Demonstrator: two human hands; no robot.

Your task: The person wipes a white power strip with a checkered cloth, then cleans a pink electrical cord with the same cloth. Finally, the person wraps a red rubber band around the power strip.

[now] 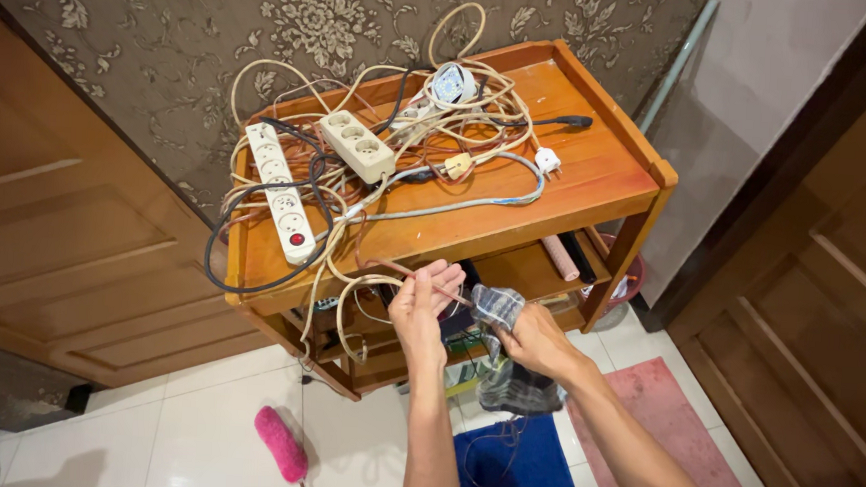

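The wooden bench stands against the far wall and carries tangled cables, a long power strip at left and a short power strip beyond it. At its near edge, the left hand is raised, fingers pinched shut on a thin brown cord. The right hand, just beside it, grips a clear plastic bag. A pink duster lies on the floor, near left.

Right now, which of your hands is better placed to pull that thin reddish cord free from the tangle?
Probably the left hand: it already pinches the thin reddish cord, while the right hand is busy gripping a clear plastic bag.
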